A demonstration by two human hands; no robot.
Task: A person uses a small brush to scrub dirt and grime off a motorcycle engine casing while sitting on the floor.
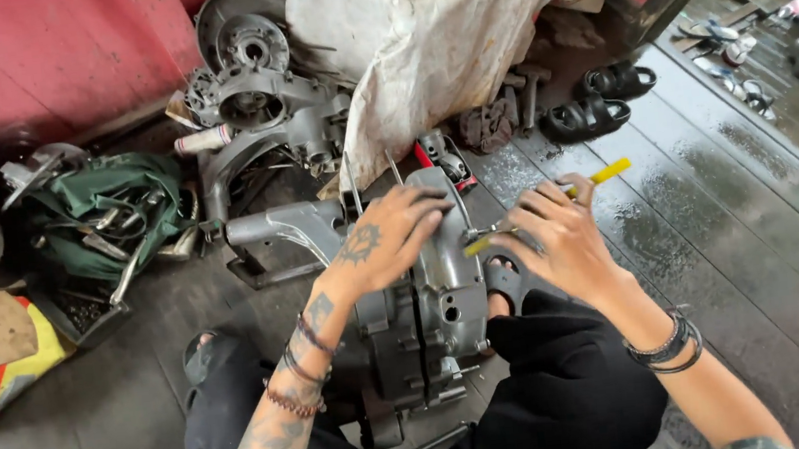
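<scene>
Far left, a torn sack (2,351) of metal bits lies on the floor (740,211), then a green bag (115,208) of tools, then a second engine case (255,92) against the red wall. Centre: the engine (428,319) stands between the person's knees, upright on the dark wet floor. Left hand (386,240) lies flat on the engine top, fingers spread, pressing and steadying it, not wrapped round anything. Right hand (557,239) is clenched on a yellow-handled tool (600,176), its tip at the casing's right edge; exact contact point too small to tell. Risks, as a judgement: the tip could slip off the casing edge toward the left fingers, which sit close by; the wet floor could let the engine shift under force. Sandals (598,103) lie further right, well apart.
</scene>
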